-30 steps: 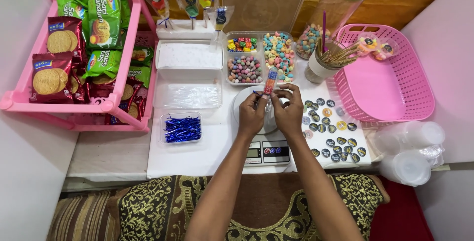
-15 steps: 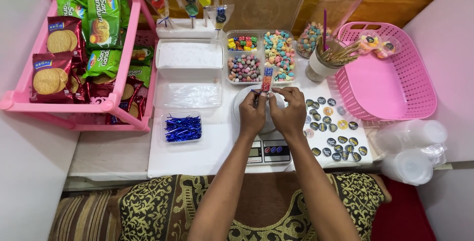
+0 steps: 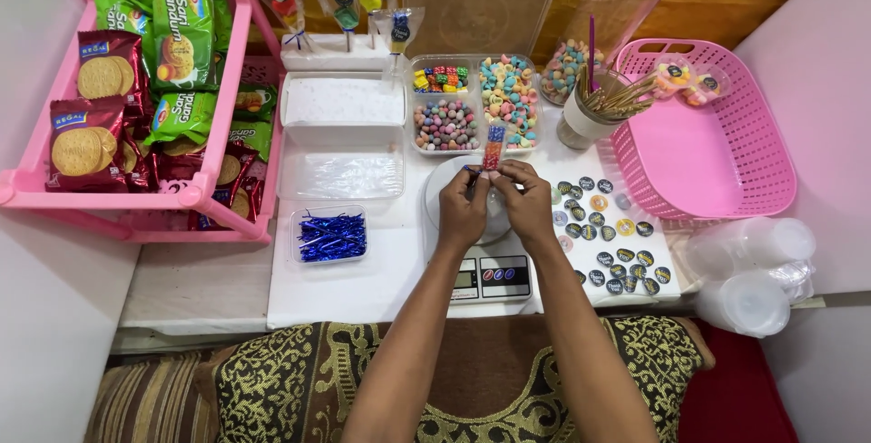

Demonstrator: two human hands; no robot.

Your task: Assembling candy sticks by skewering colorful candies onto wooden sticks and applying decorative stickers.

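- Fingers (image 3: 508,173) of both hands pinch the lower end of a narrow candy packet (image 3: 493,147), which stands upright.
- Left hand (image 3: 463,210) and right hand (image 3: 529,204) are close together, above the round plate of a kitchen scale (image 3: 481,266).
- Just beyond the packet is a divided candy tray (image 3: 472,103); blue twist ties (image 3: 331,236) lie to the left, round stickers (image 3: 610,241) to the right.

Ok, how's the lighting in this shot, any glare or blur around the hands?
Head view: even, soft light with faint shadows; slight glare on the clear plastic sheet; left hand, right hand and the narrow candy packet look sharp; table edges bow slightly, wide-angle.
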